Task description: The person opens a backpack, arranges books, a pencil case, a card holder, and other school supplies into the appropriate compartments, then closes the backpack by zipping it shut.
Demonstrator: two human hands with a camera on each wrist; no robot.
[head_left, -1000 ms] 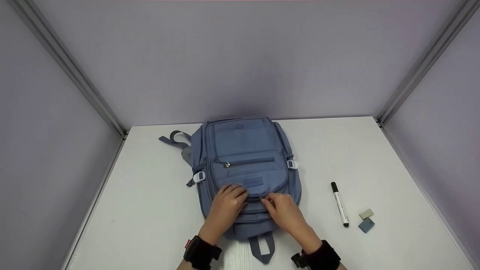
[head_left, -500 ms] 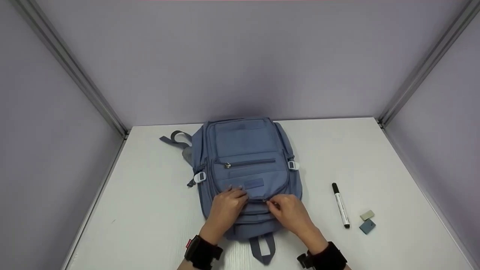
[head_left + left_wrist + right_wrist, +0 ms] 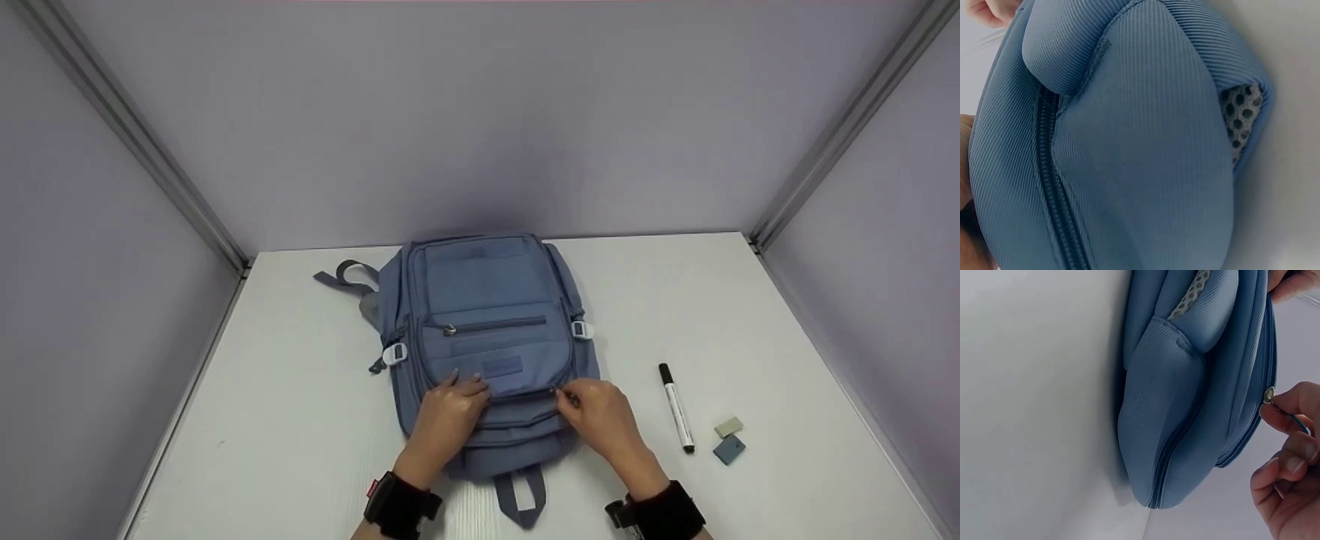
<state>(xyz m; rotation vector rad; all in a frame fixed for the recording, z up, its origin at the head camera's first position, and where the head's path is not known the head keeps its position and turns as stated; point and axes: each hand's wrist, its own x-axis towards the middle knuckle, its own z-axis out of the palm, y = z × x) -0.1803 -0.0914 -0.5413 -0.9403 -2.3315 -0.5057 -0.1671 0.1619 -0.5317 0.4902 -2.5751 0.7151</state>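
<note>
A blue backpack (image 3: 487,281) lies front side up, its carry loop (image 3: 523,502) pointing toward me. My left hand (image 3: 448,412) holds the fabric at the lower edge of the front pocket, fingertips on the front panel. At the right end of that edge, my right hand (image 3: 602,420) pinches a zipper pull. In the right wrist view the metal zipper slider (image 3: 1269,395) shows right at the thumb and forefinger, with a thin blue cord running back into the hand. The left wrist view shows mostly the bag's side and another zipper (image 3: 1053,174).
Right of the backpack on the white table (image 3: 300,420) lies a marker (image 3: 678,411) with black ends. Beside it are a small beige block (image 3: 728,427) and a blue-grey block (image 3: 729,450). A loose strap (image 3: 346,279) sticks out at the bag's left. Grey panels surround the table.
My right hand has moved to the right along the pocket's lower edge, the zipper pull pinched in it. The left hand has stayed at nearly the same spot on the backpack.
</note>
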